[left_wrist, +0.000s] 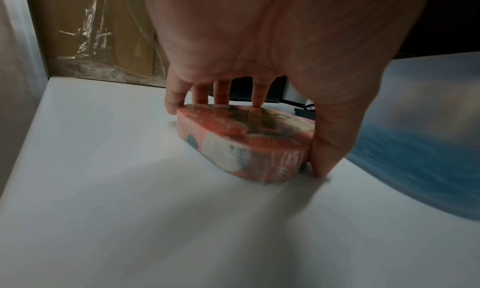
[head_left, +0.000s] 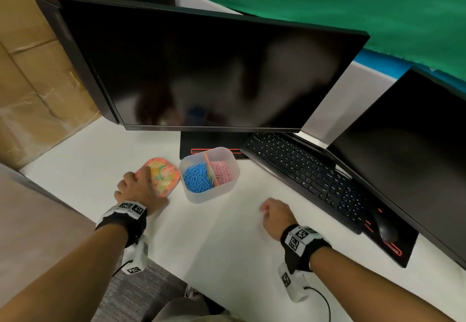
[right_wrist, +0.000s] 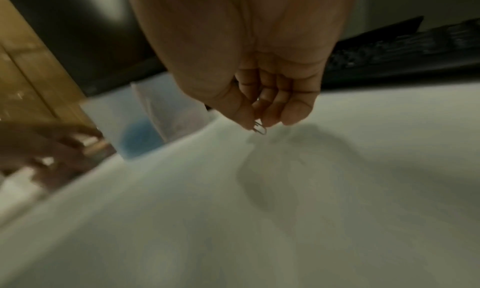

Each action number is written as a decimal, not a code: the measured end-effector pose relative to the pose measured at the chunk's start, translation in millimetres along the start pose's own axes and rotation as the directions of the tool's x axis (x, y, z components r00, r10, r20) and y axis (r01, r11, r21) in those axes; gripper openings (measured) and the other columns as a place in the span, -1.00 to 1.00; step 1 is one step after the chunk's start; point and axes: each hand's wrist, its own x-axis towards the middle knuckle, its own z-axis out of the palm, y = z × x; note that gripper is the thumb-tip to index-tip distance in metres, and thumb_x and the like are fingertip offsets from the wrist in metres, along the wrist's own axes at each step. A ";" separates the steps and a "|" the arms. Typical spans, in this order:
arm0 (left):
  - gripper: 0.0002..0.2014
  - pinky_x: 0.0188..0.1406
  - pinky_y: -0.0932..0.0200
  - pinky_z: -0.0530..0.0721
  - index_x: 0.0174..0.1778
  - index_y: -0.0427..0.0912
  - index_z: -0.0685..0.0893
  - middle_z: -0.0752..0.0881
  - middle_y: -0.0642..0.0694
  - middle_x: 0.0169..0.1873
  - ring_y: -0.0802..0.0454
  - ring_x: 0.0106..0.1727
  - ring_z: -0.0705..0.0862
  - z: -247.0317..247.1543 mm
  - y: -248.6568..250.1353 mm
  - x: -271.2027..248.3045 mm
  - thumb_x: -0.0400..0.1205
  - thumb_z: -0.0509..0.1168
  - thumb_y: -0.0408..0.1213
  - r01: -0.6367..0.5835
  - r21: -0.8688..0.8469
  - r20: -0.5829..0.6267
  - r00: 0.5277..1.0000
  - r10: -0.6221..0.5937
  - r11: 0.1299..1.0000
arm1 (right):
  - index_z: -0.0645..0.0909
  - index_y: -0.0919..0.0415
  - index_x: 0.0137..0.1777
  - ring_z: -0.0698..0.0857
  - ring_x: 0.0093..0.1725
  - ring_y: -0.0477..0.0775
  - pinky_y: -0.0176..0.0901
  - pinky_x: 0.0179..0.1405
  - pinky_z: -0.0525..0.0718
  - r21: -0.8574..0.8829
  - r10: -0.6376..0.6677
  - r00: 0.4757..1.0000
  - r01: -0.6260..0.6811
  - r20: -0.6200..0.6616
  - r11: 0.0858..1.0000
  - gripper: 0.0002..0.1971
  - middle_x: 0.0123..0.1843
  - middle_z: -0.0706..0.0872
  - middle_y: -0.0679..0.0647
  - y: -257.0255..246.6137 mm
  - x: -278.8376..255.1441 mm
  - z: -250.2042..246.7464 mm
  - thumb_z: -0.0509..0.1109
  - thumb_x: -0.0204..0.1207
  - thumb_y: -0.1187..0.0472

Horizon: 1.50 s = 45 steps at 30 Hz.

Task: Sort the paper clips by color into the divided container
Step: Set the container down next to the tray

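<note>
A translucent divided container (head_left: 228,183) stands on the white desk, with blue paper clips (head_left: 196,177) in its left half and pink paper clips (head_left: 222,172) in its right half. To its left lies an orange patterned lid (head_left: 164,176), also seen as the lid (left_wrist: 241,140) in the left wrist view. My left hand (head_left: 137,186) grips that lid, fingers on its top and far edge, thumb at its near side. My right hand (head_left: 274,214) hovers over the desk right of the container, fingers curled, pinching one small paper clip (right_wrist: 260,128) whose color I cannot tell.
A large dark monitor (head_left: 201,69) stands behind the container on a black base. A black keyboard (head_left: 302,168) and mouse (head_left: 385,228) lie to the right under a second monitor (head_left: 416,150). Cardboard boxes (head_left: 30,82) stand at the left. The white desk (head_left: 222,241) stretches in front.
</note>
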 end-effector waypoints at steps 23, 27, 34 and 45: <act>0.07 0.35 -0.07 0.49 0.56 0.14 0.21 0.31 -0.06 0.37 -0.12 0.34 0.35 -51.9 71.5 -22.6 0.10 0.51 0.18 -0.554 -0.171 -0.121 0.832 0.541 0.815 | 0.69 0.09 0.02 0.72 0.07 0.11 -0.06 0.13 0.65 0.428 -0.087 0.990 0.128 -0.114 0.895 -0.79 0.03 0.76 0.05 -89.0 65.9 -39.3 0.25 0.61 0.04; 0.05 0.33 -0.10 0.53 0.56 0.14 0.16 0.27 -0.07 0.40 -0.11 0.40 0.30 -46.0 94.2 -20.3 0.17 0.54 0.16 -0.583 -0.044 0.001 0.812 0.583 0.812 | 0.71 0.12 -0.01 0.74 0.07 0.22 0.24 0.14 0.69 0.470 -0.094 0.994 0.107 -0.051 0.876 -0.61 0.02 0.79 0.19 -88.7 66.9 -35.6 0.19 0.57 -0.15; 0.05 0.31 -0.08 0.56 0.56 0.18 0.14 0.25 -0.03 0.38 -0.09 0.39 0.28 -41.7 103.6 -15.4 0.18 0.54 0.15 -0.609 -0.035 0.082 0.788 0.610 0.792 | 0.70 0.19 0.24 0.72 -0.03 0.02 -0.01 0.06 0.74 0.458 -0.109 0.989 0.141 -0.095 0.877 -0.72 -0.04 0.77 0.04 -87.1 61.0 -35.4 0.33 0.61 0.11; -0.59 0.26 -0.08 0.67 0.24 -0.18 0.66 0.72 -0.24 0.20 -0.18 0.11 0.74 -36.6 61.9 -4.4 0.54 0.43 -0.06 0.008 -0.668 0.091 0.993 0.071 0.745 | 0.76 0.18 0.13 0.77 -0.08 0.13 0.03 -0.01 0.77 0.429 -0.120 0.987 0.156 -0.110 0.890 -0.75 -0.08 0.82 0.12 -85.0 61.8 -33.7 0.36 0.58 0.10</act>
